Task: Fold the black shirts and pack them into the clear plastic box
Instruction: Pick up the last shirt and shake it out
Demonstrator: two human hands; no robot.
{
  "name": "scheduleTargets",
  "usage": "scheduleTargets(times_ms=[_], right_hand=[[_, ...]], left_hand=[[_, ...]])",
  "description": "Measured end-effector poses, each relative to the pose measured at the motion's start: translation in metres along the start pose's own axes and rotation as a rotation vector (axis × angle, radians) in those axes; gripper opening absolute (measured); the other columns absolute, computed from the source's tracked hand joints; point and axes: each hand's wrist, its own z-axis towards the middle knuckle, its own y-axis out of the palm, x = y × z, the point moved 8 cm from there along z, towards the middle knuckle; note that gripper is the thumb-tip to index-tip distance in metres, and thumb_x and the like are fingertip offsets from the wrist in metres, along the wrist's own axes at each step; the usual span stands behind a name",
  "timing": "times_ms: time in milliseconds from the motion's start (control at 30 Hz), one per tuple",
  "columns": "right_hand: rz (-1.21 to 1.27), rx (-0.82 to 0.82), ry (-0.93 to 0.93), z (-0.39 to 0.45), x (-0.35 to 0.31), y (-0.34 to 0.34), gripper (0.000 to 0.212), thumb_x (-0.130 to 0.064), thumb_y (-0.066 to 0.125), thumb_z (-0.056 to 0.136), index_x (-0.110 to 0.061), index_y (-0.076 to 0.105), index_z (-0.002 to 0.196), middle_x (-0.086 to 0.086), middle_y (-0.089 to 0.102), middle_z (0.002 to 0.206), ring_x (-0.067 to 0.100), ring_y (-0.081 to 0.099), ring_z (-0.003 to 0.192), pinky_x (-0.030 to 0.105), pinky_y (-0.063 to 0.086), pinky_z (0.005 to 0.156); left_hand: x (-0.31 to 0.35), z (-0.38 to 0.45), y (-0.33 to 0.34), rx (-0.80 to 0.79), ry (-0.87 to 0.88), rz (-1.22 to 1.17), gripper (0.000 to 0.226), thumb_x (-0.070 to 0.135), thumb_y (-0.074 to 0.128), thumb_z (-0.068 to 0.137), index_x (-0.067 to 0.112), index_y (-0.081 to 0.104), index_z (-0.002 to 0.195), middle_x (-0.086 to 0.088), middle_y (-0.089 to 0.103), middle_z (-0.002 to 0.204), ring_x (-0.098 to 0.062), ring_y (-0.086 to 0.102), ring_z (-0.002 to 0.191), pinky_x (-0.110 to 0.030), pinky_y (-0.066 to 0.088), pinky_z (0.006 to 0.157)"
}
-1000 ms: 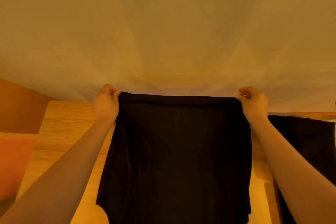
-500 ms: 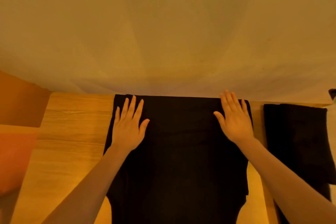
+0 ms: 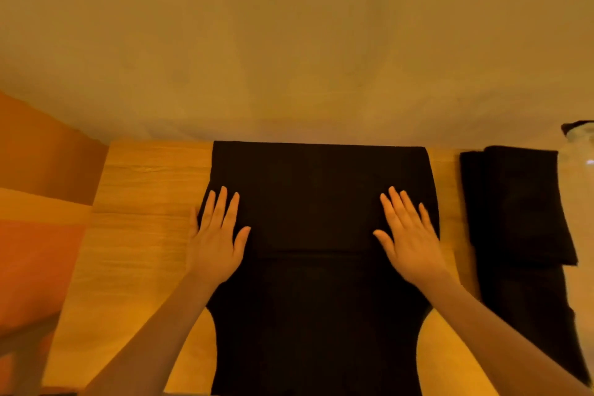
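Now, the scene by parts:
Black shirt: the black shirt lies flat in the middle of the bench, its far edge along the far edge of the bench; a folded part lies on top, and the fold's near edge crosses between the two hands.
Left hand: the left hand rests flat on the left side of the shirt, fingers straight and a little spread, holding nothing; the little finger lies over the shirt's left edge.
Right hand: the right hand rests flat on the right side of the shirt, fingers straight, holding nothing.
Second shirt: a folded black shirt lies near the right edge of the bench, apart from the first one.
Clear plastic box: only a small part of the clear plastic box shows at the far right corner.
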Motion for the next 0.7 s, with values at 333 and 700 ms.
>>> scheduleTargets(times_ms=[333,700], right_hand=[[0.017,0.003,-0.037,-0.121,-0.054,0.032,0.064,-0.053,0.000,0.096,-0.016,0.022,0.144,0.004,0.030,0.150,0.016,0.011,0.139,0.043,0.015,0.114],[0.621,0.269,0.394,-0.255,-0.047,0.034,0.030,-0.025,0.050,0.095,-0.009,0.058,0.119,0.008,0.058,0.123,0.025,0.052,0.117,0.033,0.039,0.097]], left_hand=[[0.028,-0.130,0.024,-0.025,0.197,0.054,0.062,0.051,0.010,0.096,0.016,0.025,0.145,-0.012,0.028,0.150,-0.028,0.017,0.139,-0.051,0.009,0.109],[-0.018,-0.260,0.023,0.158,-0.172,-0.705,0.044,0.045,0.038,0.089,0.010,0.057,0.108,-0.006,0.055,0.110,-0.029,0.051,0.107,-0.037,0.039,0.089]])
